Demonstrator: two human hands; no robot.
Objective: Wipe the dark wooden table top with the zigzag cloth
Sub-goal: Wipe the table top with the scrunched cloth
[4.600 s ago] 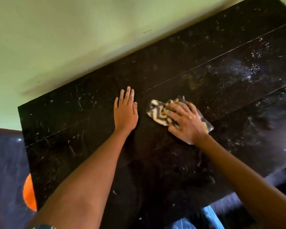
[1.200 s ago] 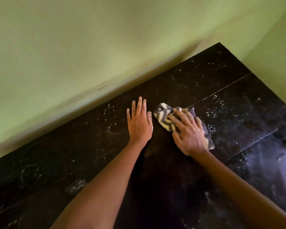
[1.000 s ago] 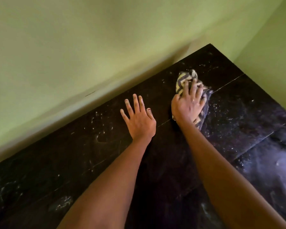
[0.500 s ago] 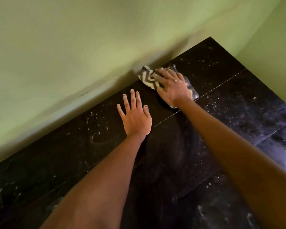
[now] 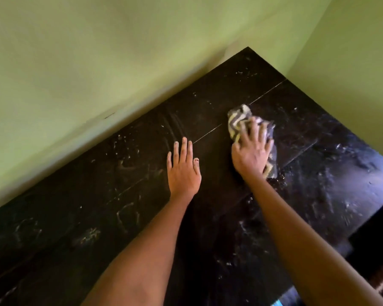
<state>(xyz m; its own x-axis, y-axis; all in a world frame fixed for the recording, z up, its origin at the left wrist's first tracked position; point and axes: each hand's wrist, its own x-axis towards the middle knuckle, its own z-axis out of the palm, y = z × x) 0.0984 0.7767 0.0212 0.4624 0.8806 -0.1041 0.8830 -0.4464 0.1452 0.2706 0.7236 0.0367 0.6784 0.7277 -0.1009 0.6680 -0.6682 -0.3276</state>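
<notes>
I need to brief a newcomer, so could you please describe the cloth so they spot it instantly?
Find the dark wooden table top against the green wall. The zigzag cloth lies bunched under the right hand; it is the only patterned thing there.

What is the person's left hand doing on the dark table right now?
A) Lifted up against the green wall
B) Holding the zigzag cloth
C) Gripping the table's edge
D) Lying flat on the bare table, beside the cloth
D: the left hand lies flat with straight fingers on the table top, apart from the zigzag cloth, which the right hand presses down.
</notes>
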